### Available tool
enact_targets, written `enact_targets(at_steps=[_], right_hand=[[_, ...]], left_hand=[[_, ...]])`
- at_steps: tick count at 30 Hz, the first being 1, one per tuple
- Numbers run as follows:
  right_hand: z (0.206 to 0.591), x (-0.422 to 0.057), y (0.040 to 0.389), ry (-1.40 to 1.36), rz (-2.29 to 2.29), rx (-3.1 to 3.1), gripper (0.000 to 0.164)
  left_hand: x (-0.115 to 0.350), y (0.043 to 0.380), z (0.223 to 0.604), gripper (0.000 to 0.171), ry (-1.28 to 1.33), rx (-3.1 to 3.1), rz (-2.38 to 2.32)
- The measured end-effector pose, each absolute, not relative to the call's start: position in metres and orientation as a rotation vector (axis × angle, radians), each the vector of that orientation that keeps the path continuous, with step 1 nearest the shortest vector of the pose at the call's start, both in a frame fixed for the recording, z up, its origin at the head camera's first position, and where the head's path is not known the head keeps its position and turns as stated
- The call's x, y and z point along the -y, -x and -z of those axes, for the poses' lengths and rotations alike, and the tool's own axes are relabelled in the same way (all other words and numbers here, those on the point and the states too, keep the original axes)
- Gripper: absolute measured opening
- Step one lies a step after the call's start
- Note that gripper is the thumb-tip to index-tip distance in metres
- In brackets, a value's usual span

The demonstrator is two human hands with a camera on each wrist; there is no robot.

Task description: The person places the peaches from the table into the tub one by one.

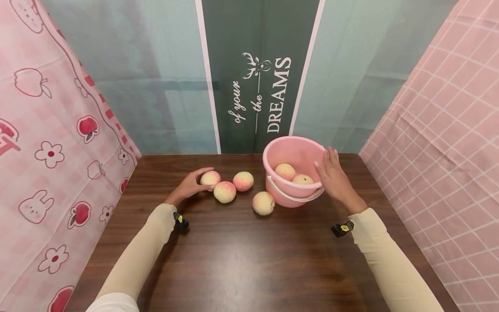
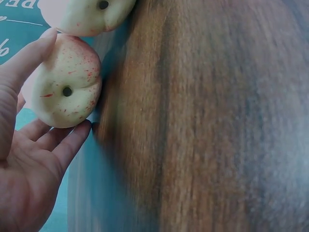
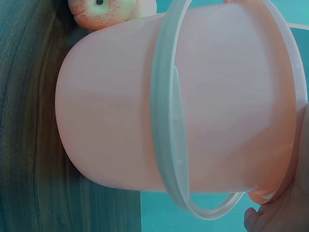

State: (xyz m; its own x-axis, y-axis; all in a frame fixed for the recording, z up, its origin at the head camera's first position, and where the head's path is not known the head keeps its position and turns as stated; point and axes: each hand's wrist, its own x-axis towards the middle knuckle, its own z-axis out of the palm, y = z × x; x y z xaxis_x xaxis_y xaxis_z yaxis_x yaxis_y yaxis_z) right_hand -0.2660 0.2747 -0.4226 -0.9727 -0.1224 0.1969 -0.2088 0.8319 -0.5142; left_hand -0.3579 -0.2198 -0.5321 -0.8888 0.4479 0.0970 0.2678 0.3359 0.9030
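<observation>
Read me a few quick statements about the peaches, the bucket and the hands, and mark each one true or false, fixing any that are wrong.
1. Two peaches lie inside the pink bucket. True.
2. The left grip is around the leftmost peach. True.
3. Both grips hold peaches. False: the right grip is at the pink bucket and holds no peach.
4. Three peaches are outside the pink bucket. False: there are four, counting the one in the left grip.
5. The pale handle hangs down rather than standing up over the pink bucket. True.
</observation>
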Motion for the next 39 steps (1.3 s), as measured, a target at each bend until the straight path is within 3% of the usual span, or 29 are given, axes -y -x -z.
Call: enact_targets(at_steps=[24,39], right_hand=[[0.42,-0.276,0.266,-0.277,-0.844,2.856,0.078],[0.423,-0.276,0.269,-0.262,-0.844,2.851,0.078]], left_hand=[[0.207,0.363,0.498,0.064,-0.658,-2.52,-1.51],[0.195,0.367,0.466,0.069,-0.68,-2.512,-1.53]])
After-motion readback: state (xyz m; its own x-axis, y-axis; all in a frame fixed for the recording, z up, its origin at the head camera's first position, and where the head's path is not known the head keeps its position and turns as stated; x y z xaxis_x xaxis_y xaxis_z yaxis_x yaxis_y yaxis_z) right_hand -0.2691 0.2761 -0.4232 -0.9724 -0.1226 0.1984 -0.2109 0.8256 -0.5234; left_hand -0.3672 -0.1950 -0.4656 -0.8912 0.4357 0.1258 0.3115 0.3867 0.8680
